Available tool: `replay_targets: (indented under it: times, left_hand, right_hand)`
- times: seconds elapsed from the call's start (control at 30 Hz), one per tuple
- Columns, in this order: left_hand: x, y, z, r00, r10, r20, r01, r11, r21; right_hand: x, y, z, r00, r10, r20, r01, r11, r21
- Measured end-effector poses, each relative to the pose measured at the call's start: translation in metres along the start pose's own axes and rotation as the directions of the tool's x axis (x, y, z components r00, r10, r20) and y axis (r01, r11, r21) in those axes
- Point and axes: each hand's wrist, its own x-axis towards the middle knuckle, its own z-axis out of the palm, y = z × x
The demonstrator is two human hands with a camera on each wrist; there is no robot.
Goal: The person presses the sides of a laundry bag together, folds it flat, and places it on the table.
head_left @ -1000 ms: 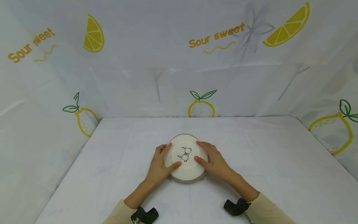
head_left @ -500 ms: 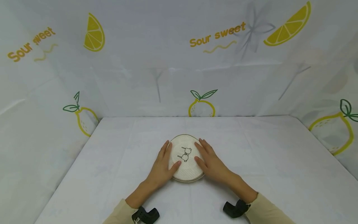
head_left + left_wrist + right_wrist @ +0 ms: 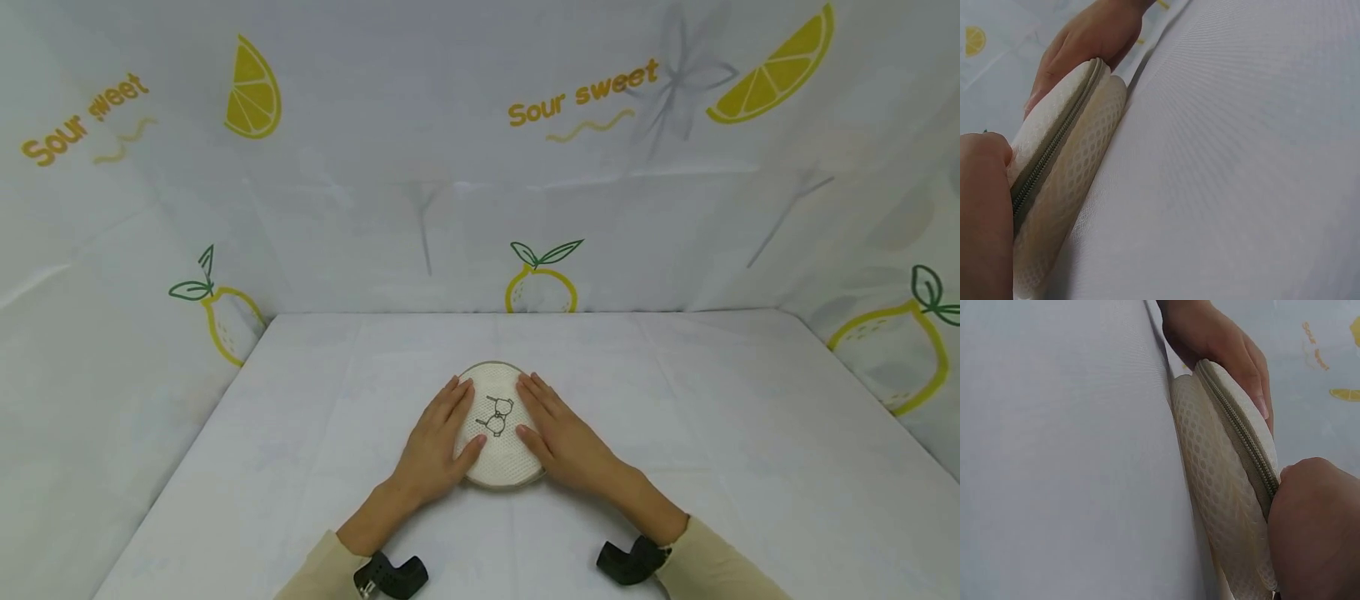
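A round cream mesh laundry bag lies on the white table, a dark line drawing on its top. My left hand rests flat over the bag's left side, fingers straight and pointing away from me. On the opposite side lies my right hand, also flat with fingers extended and thumb on the mesh. In the left wrist view, a greenish zipper runs round the bag's side, above a puffy honeycomb-mesh lower wall. The right wrist view shows that same mesh wall from the other side.
White cloth covers the table, and its back edge meets a white curtain printed with lemons and lettering. Black wrist devices are worn near both beige sleeves.
Both hands have shifted from holding the bag's edges to lying flat on its top, with fingers drawn together and slightly further inward. The bag stays in nearly the same spot.
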Motion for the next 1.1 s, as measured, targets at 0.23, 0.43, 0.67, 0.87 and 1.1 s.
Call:
replay_targets:
  times: [0.23,0.43,0.67,0.87,1.1]
  left_hand:
    - [0.0004,0.001,0.0,0.994,0.066,0.089,-0.073,0.994,0.077]
    - [-0.0011,0.001,0.0032,0.992,0.037,0.12,-0.046,0.996,0.077]
    - [0.0004,0.0058,0.0014,0.987,0.012,0.16,-0.032,0.992,0.121]
    - [0.001,0.0076,0.0009,0.982,-0.01,0.189,-0.02,0.988,0.156]
    - [0.0005,0.0088,0.0007,0.976,-0.016,0.219,-0.019,0.987,0.157]
  right_hand:
    - [-0.0004,-0.0004,0.0035,0.998,-0.063,-0.01,0.062,0.995,-0.078]
    - [0.0001,-0.0013,0.0055,0.992,-0.122,-0.041,0.114,0.982,-0.15]
    - [0.0,0.0011,0.0086,0.993,-0.118,-0.028,0.116,0.99,-0.084]
    - [-0.0001,0.0026,0.0097,0.993,-0.114,-0.017,0.113,0.993,-0.045]
    - [-0.0019,-0.002,0.0057,0.997,-0.073,0.033,0.074,0.997,-0.027]
